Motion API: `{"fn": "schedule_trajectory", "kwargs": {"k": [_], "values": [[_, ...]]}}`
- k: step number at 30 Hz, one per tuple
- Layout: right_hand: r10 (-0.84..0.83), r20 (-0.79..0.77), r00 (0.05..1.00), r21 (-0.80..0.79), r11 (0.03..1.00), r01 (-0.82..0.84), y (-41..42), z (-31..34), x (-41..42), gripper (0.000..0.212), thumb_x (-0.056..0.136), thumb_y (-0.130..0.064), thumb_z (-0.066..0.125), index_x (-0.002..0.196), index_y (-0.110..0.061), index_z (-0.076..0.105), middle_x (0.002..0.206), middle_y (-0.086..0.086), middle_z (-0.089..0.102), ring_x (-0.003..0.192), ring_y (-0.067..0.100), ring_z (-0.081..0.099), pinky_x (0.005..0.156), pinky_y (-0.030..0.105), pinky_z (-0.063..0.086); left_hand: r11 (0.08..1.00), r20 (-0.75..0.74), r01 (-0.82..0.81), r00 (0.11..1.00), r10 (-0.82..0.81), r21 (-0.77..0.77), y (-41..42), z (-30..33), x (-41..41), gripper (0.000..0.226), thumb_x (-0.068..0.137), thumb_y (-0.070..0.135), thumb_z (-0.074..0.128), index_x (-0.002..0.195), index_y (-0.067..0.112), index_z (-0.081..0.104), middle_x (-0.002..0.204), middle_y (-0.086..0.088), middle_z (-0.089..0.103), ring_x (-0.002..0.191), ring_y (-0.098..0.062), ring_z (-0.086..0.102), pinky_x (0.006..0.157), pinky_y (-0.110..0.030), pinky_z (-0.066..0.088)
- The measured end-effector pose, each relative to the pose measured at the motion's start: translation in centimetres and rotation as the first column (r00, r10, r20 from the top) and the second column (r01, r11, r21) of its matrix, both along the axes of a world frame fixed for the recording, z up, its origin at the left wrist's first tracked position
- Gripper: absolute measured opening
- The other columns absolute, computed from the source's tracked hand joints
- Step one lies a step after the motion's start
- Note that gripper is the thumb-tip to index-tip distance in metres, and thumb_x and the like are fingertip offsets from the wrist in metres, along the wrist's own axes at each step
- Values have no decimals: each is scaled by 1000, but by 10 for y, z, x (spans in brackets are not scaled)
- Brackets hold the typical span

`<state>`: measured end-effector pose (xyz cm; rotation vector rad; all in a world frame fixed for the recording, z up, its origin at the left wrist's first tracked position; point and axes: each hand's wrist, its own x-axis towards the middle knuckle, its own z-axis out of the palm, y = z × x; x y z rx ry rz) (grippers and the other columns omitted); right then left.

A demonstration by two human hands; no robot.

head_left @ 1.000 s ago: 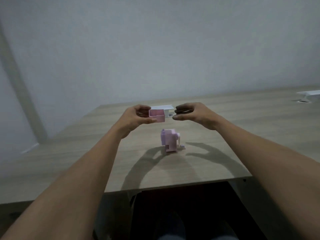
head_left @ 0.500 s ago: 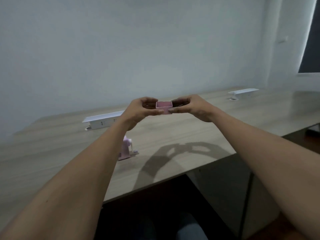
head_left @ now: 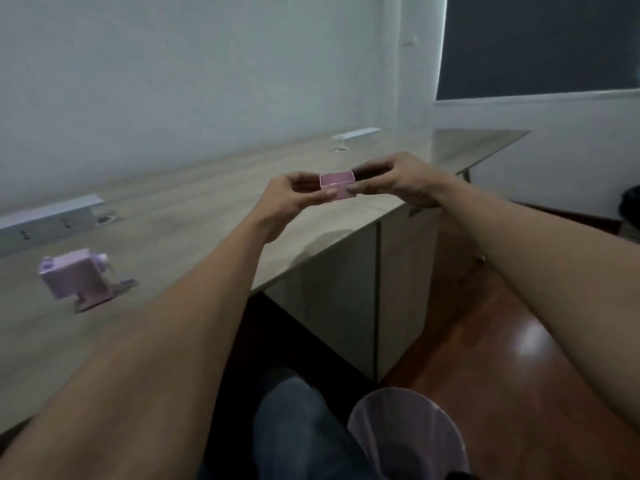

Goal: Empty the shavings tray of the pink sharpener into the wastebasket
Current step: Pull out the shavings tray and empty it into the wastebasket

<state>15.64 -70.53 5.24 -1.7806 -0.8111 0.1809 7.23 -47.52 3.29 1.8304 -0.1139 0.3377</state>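
The small pink shavings tray [head_left: 337, 185] is held level in the air, open side up, over the desk's front edge. My left hand [head_left: 292, 199] pinches its left end and my right hand [head_left: 398, 180] pinches its right end. The pink sharpener [head_left: 78, 277] stands on the wooden desk [head_left: 194, 220] far to the left, away from both hands. A pale pink wastebasket [head_left: 408, 431] sits on the floor at the bottom, below and to the right of the tray. I cannot make out what lies inside the tray.
A white socket strip [head_left: 48, 216] lies at the desk's back left and another [head_left: 355, 134] further along. Cabinet fronts [head_left: 346, 299] stand under the desk. My knee in jeans [head_left: 294, 427] is beside the wastebasket. A dark bin [head_left: 630, 206] stands at the far right on the glossy wooden floor.
My view has swung right and down, so the sharpener has slid to the left and the wastebasket has come into sight. Both hands still hold the tray between them.
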Motion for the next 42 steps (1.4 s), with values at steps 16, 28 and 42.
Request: {"fn": "schedule_trajectory", "kwargs": {"k": [16, 28, 42], "values": [[-145, -428, 892, -46, 989, 139, -92, -210, -7, 53, 77, 5, 82, 128, 2, 67, 120, 12, 75, 110, 14, 73, 86, 16, 56, 992, -153, 55, 986, -73, -117, -99, -211, 6, 50, 78, -2, 85, 124, -10, 67, 112, -18, 74, 78, 6, 72, 78, -12, 55], [-220, -700, 679, -179, 975, 132, -115, -359, -33, 53, 79, 4, 82, 128, 9, 64, 123, 19, 73, 106, 18, 73, 95, 23, 57, 963, -527, -39, 842, -112, -268, -127, -364, -17, 53, 81, 8, 85, 129, -4, 67, 121, -16, 74, 110, -24, 72, 99, -34, 56], [-205, -866, 457, -241, 970, -21, -110, -423, -37, 53, 92, -40, 69, 133, -8, 62, 111, 5, 72, 90, 16, 74, 91, 34, 59, 913, -794, -276, 602, -79, -300, -129, -398, -13, 57, 76, 32, 89, 109, -12, 73, 106, -20, 75, 83, -25, 75, 71, -31, 65]]}}
